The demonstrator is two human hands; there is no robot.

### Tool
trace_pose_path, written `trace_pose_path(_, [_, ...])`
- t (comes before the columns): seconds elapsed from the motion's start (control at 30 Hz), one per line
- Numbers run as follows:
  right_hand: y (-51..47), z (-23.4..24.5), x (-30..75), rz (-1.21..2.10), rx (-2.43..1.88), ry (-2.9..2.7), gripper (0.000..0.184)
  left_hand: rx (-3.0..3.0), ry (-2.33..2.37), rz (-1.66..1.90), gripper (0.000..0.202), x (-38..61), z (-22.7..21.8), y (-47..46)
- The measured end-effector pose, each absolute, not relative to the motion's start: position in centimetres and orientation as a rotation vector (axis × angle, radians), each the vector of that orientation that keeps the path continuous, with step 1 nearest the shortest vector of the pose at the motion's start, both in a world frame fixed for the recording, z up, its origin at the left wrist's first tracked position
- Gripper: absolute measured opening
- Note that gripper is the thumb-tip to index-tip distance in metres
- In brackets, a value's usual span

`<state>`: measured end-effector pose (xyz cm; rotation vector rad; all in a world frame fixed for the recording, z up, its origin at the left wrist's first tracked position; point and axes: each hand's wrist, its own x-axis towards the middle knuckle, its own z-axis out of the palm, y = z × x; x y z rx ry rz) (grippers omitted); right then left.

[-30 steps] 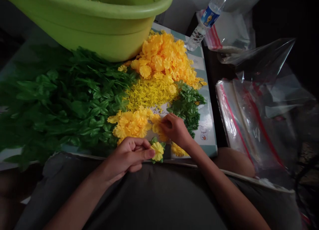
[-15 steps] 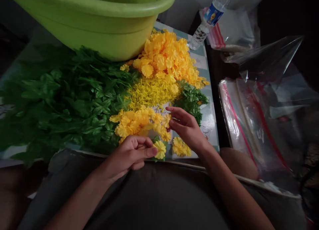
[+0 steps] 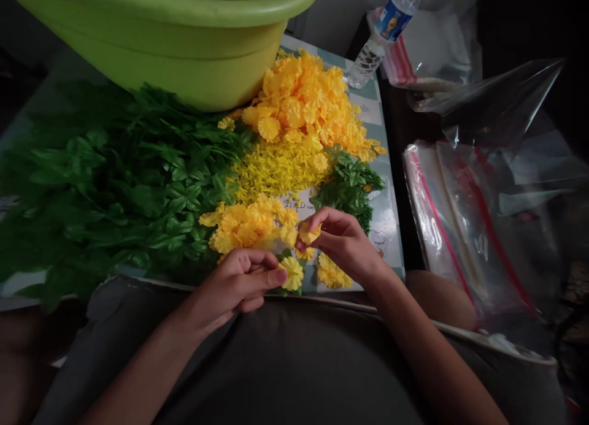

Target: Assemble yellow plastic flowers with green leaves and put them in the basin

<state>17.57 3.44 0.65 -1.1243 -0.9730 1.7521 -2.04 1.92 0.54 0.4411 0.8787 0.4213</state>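
Observation:
My left hand point(image 3: 242, 282) is closed around a small artificial flower point(image 3: 291, 273) with yellow petals on green leaves, held at the near table edge. My right hand point(image 3: 343, 244) pinches a single yellow petal piece point(image 3: 308, 232) just above and to the right of that flower. A small heap of yellow petal pieces point(image 3: 251, 224) lies directly beyond both hands. Two or three more petal pieces point(image 3: 332, 274) rest under my right wrist.
A big mound of orange-yellow petals point(image 3: 308, 103), a patch of fine yellow stamens point(image 3: 278, 168), a small clump of green leaves point(image 3: 350, 186) and a wide spread of green leaves point(image 3: 124, 179) cover the table. A green basin point(image 3: 193, 42), water bottle point(image 3: 380, 35) and clear zip bags point(image 3: 464, 210) surround them.
My right hand lifted off the petal heap with one yellow petal piece and brought it back toward the flower in my left hand. The left hand stayed put.

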Motion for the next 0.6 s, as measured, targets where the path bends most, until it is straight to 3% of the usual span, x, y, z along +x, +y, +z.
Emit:
trace_pose_path(0.17, [3.4,1.0,17.6,1.826,-1.116,-0.876,0.007,0.441,0.871,0.429,0.022,-2.1,0.7,1.8])
trace_pose_path(0.33, [3.5,0.7,17.7,1.783,-1.124,-0.886,0.029,0.449,0.889,0.427,0.024,-1.9,0.7,1.8])
trace_pose_path(0.47, [3.2,1.3,17.8,1.672,-1.231,-1.036,0.006,0.437,0.901,0.444,0.025,-1.9,0.6,1.8])
trace_pose_path(0.6, [2.6,2.8,18.0,1.702,-1.116,-1.052,0.013,0.420,0.888,0.478,0.021,-2.0,0.3,1.7])
